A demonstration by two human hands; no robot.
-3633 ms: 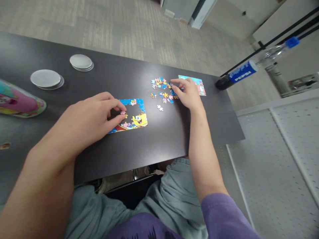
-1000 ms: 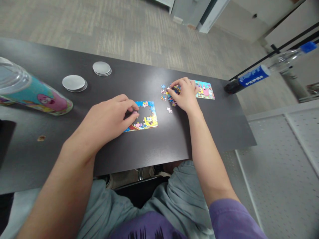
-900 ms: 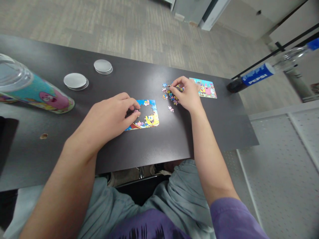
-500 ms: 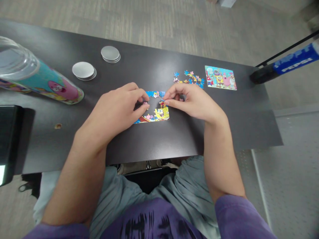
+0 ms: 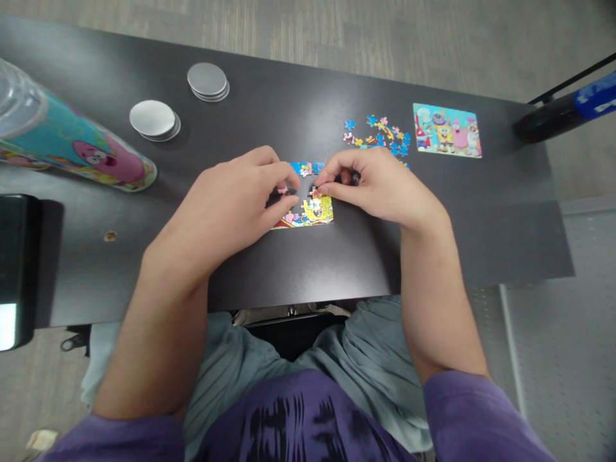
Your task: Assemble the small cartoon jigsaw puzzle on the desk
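A partly assembled jigsaw puzzle (image 5: 317, 208) lies on the dark table between my hands. Its yellow lower-right part and a strip of blue upper edge show, with bare table in its middle. My right hand (image 5: 380, 186) pinches a small puzzle piece (image 5: 315, 192) between thumb and forefinger at the puzzle's right side. Over the left side rests my left hand (image 5: 240, 196), its thumb and forefinger apart. Between them a bit of pink puzzle shows, and the hand covers the rest of that side. Loose puzzle pieces (image 5: 385, 138) are scattered beyond my right hand.
A picture card (image 5: 447, 131) lies at the right, near a dark bottle with a blue label (image 5: 594, 99). Two stacks of silver discs (image 5: 153, 120) sit at the back left. A large printed container (image 5: 96, 151) and a black device (image 5: 19, 269) occupy the left.
The camera view has shifted slightly. My left thumb and forefinger have moved a little right over the puzzle. My right hand keeps its pinch at the right side.
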